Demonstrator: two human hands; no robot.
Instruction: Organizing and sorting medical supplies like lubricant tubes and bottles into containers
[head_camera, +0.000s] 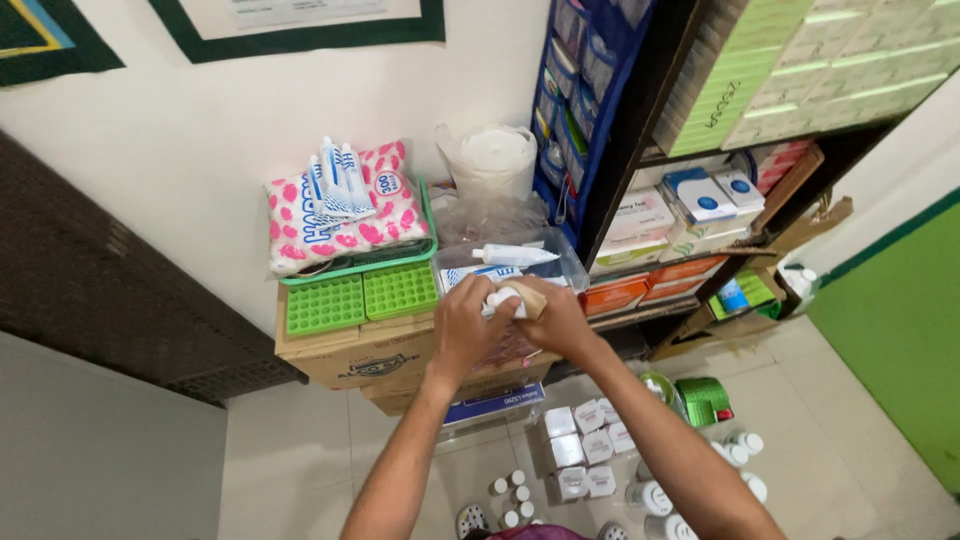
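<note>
My left hand (466, 327) and my right hand (556, 316) meet above a clear plastic box (570, 266) on a stack of cardboard boxes. Together they grip a small roll with a white and a tan part (516, 298); which hand bears it I cannot tell exactly. A white tube (514, 255) lies in the clear box just behind the hands. My forearms reach up from the bottom of the view.
Green racks (360, 296) and a pink-and-white packet (300, 222) in a green tray sit left of the hands. A dark shelf unit (690, 230) with boxed goods stands at right. Small white boxes (585, 448) and white bottles (512, 498) lie on the tiled floor below.
</note>
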